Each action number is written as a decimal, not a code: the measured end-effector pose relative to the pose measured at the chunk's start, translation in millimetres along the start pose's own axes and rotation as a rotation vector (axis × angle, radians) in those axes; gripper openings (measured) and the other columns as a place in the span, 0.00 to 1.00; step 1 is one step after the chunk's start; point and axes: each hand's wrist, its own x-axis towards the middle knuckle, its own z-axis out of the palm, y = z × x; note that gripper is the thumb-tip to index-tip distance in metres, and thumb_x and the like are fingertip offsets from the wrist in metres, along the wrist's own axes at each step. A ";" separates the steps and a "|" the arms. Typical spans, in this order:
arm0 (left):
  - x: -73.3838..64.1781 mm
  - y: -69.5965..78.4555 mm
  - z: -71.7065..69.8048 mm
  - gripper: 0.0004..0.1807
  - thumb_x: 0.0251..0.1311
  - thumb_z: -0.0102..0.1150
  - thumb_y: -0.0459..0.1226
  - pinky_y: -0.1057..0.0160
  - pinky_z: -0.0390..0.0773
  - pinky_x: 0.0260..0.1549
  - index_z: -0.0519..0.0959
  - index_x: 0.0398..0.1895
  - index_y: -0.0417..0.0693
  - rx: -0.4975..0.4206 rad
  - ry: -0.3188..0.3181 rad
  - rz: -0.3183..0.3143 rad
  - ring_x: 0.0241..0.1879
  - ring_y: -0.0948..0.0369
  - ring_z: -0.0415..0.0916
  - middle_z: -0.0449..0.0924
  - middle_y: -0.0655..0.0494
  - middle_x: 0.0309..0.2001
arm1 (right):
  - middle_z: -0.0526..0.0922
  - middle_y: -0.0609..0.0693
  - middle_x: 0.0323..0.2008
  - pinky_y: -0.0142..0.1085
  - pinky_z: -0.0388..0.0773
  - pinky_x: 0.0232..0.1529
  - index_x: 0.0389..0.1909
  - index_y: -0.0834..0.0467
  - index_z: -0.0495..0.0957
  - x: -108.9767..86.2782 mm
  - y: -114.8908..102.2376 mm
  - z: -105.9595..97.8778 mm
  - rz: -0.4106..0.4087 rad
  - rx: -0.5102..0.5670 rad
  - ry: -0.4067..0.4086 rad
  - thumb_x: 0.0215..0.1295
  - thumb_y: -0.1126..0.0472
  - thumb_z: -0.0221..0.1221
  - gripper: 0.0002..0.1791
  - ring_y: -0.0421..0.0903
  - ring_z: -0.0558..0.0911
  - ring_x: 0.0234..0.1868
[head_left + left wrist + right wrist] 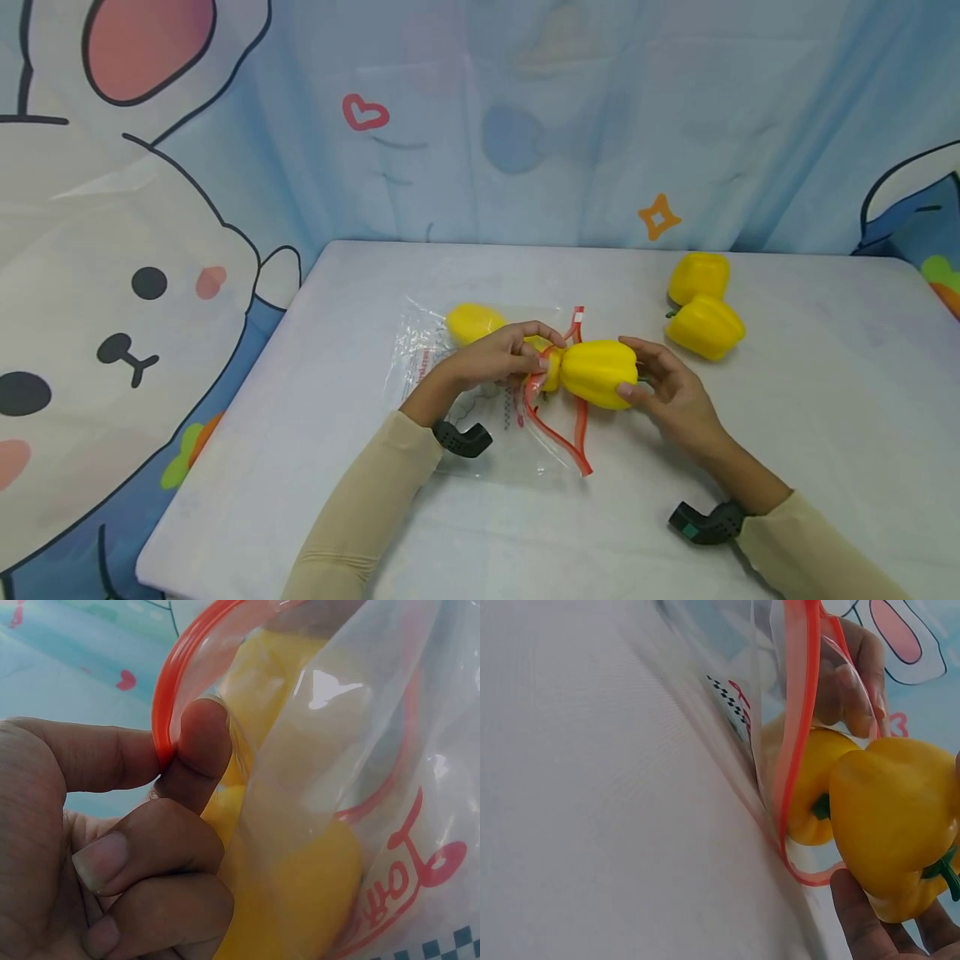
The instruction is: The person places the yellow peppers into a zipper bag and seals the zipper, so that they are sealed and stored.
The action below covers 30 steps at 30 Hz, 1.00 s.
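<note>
The bag (517, 454) is pinched at its rim (801, 720) by left fingers (97, 754), seemingly to admit the pepper (597, 373) grasped by right fingers (857, 907).

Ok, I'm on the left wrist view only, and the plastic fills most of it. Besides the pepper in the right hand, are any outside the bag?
Observer: Yes, two yellow peppers lie close together on the white table, to the right of the bag.
Operator: And the held one, which way does its stem point?
Observer: The held pepper has its green stem toward the right hand, away from the bag.
</note>
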 end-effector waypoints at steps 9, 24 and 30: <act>-1.5 1.0 1.3 0.19 0.70 0.47 0.30 0.68 0.62 0.18 0.66 0.63 0.44 -0.004 -0.015 0.004 0.15 0.60 0.57 0.75 0.58 0.19 | 0.66 0.60 0.69 0.15 0.71 0.52 0.70 0.59 0.61 -1.2 -6.7 8.3 0.059 -0.001 0.004 0.66 0.59 0.62 0.33 0.28 0.70 0.57; -2.6 3.0 1.7 0.19 0.69 0.50 0.32 0.68 0.58 0.16 0.66 0.62 0.43 0.008 -0.018 0.015 0.12 0.63 0.55 0.75 0.59 0.20 | 0.65 0.60 0.70 0.16 0.71 0.53 0.69 0.61 0.62 -3.4 -5.5 14.4 0.037 0.004 0.011 0.67 0.59 0.62 0.32 0.25 0.70 0.57; -2.8 3.1 1.5 0.19 0.69 0.50 0.32 0.69 0.57 0.16 0.66 0.62 0.42 -0.008 -0.024 0.018 0.13 0.64 0.54 0.75 0.60 0.20 | 0.65 0.58 0.70 0.17 0.71 0.52 0.69 0.59 0.61 -3.3 -4.8 14.2 0.061 -0.019 0.010 0.66 0.57 0.62 0.34 0.42 0.73 0.63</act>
